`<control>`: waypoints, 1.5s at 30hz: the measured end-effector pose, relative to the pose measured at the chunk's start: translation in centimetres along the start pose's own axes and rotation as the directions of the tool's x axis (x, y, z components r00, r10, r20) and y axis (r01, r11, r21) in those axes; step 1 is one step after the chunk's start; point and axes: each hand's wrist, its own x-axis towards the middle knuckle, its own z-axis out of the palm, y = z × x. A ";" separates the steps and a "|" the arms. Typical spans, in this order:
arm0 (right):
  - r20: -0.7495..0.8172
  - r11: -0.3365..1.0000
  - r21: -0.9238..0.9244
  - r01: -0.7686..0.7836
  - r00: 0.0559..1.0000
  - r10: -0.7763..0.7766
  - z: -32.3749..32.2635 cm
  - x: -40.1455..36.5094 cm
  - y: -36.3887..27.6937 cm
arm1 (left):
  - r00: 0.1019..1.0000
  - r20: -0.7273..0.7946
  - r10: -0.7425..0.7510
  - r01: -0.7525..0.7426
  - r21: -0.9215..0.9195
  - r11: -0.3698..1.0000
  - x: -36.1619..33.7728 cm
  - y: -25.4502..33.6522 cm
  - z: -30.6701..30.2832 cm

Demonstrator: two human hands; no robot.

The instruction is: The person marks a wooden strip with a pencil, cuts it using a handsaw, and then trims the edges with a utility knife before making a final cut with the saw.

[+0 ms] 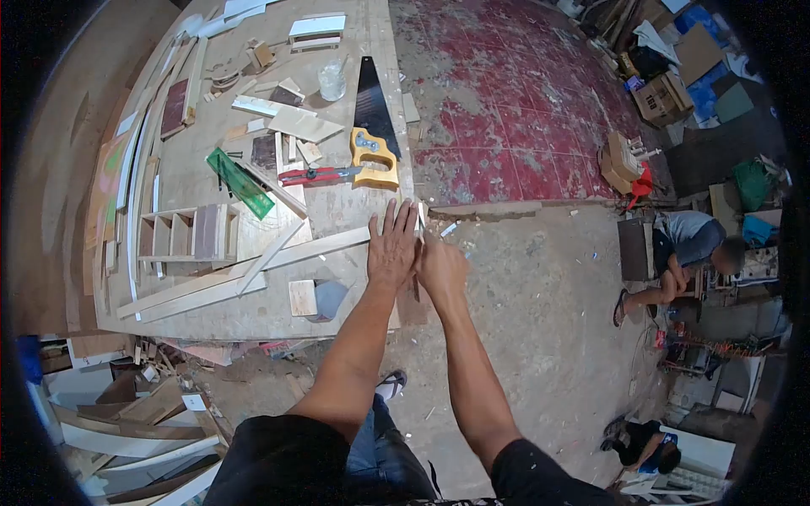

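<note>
My left hand (pixel 391 244) lies flat with its fingers stretched over the end of a long pale wooden strip (pixel 325 246), pressing it to the workbench near the right edge. Right beside it, at that edge, my right hand (pixel 442 263) is closed like a fist. What it grips is mostly hidden; a thin pale edge shows above the fingers. Just beyond my hands lie a handsaw (pixel 374 173) with a yellow handle and a red utility knife (pixel 316 175). A thin wooden piece (pixel 272 255) rests slantwise across the strip.
On the workbench (pixel 337 291) are a small compartmented wooden frame (pixel 187 233), a green plastic packet (pixel 240 183), a clear plastic cup (pixel 332 80) and several offcuts. Wood scraps (pixel 135 413) pile up at lower left. Two people sit low at the right, one in a grey shirt (pixel 692 236).
</note>
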 end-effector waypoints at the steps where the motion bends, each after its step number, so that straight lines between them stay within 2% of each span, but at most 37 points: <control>1: -0.007 1.000 -0.001 0.001 1.000 -0.001 1.1 0.3 1.0 | 0.999 -0.048 0.006 -0.003 0.047 0.999 0.4 0.0 0.6; 3: -0.078 0.995 0.030 0.097 0.992 -0.094 2.2 1.4 1.5 | 0.995 -0.099 -0.001 0.001 0.005 1.000 0.8 -0.4 0.9; 7: -0.009 0.995 0.096 -0.035 0.999 0.036 -2.9 -5.8 -0.6 | 1.000 -0.004 -0.029 0.029 -0.062 0.998 0.6 0.1 -0.3; 9: 0.036 0.998 0.038 -0.053 0.998 0.052 -1.6 -3.6 -0.6 | 0.999 -0.047 0.000 -0.002 -0.036 0.999 0.0 0.1 -0.3; 11: -0.119 0.992 0.041 0.122 0.986 -0.116 2.6 0.8 1.2 | 0.999 -0.048 0.005 -0.006 -0.022 1.000 0.4 0.0 1.2; 13: -0.108 0.993 -0.006 0.114 0.988 -0.114 1.7 0.3 0.6 | 0.998 -0.058 0.011 -0.011 0.004 1.000 0.9 -0.3 0.9; 16: -0.102 0.998 0.020 0.059 0.993 -0.057 -1.4 -5.9 0.1 | 1.000 0.003 -0.027 0.027 -0.048 0.998 0.5 0.3 -0.5; 19: -0.046 0.992 0.122 -0.032 0.998 0.038 -0.2 -6.9 0.8 | 0.998 0.058 -0.031 0.035 -0.067 0.997 -0.2 0.3 0.5; 21: -0.119 0.991 0.079 0.109 0.988 -0.099 2.5 -0.7 1.3 | 0.998 -0.059 -0.015 0.015 -0.003 1.000 0.7 0.0 2.0; 22: -0.131 0.988 0.080 0.134 0.984 -0.123 2.7 0.5 1.4 | 0.999 -0.051 -0.013 0.011 -0.045 0.999 0.6 0.0 1.6; 26: -0.051 0.998 0.050 0.043 0.998 -0.040 -0.3 -6.5 1.3 | 0.999 0.027 -0.035 0.037 -0.068 0.997 0.4 0.3 -0.1; 28: -0.110 0.978 0.210 0.013 0.994 0.011 -0.3 -8.7 1.9 | 0.999 0.008 -0.044 0.045 -0.077 0.996 0.8 0.1 -0.4; 29: -0.098 0.978 0.210 -0.003 0.995 0.024 0.7 -7.6 1.9 | 0.999 0.002 -0.032 0.032 -0.081 0.996 0.2 0.3 -0.3; 31: -0.103 0.994 0.067 0.090 0.991 -0.083 2.6 -2.1 1.8 | 0.998 -0.055 -0.026 0.021 -0.088 0.996 0.5 0.3 1.1; 33: -0.117 0.993 0.081 0.090 0.990 -0.080 2.3 -2.2 1.6 | 0.994 -0.106 -0.016 0.007 -0.079 0.997 0.8 -0.2 2.7; 35: -0.129 0.993 0.089 0.080 0.989 -0.068 1.3 -4.5 1.4 | 0.993 -0.120 0.001 -0.010 -0.073 0.997 0.3 0.0 1.3; 37: -0.162 0.977 0.209 0.048 0.987 -0.013 -0.2 -10.0 1.8 | 0.999 -0.032 -0.035 0.031 -0.122 0.992 0.3 0.2 -0.1; 40: -0.151 0.976 0.208 0.064 0.988 -0.033 0.9 -8.2 2.1 | 0.998 -0.054 -0.024 0.019 -0.106 0.994 0.1 0.2 0.2; 43: -0.105 0.982 0.168 0.091 0.992 -0.074 2.3 -1.7 1.7 | 0.997 -0.076 -0.015 0.010 -0.063 0.998 0.3 0.1 0.9; 44: -0.177 0.983 0.120 0.138 0.977 -0.116 2.2 -2.3 1.6 | 0.996 -0.091 -0.016 0.008 -0.094 0.996 0.4 0.0 1.4; 45: -0.181 0.983 0.124 0.135 0.977 -0.111 1.9 -4.9 1.7 | 0.996 -0.091 -0.011 0.003 -0.089 0.996 0.2 -0.1 1.1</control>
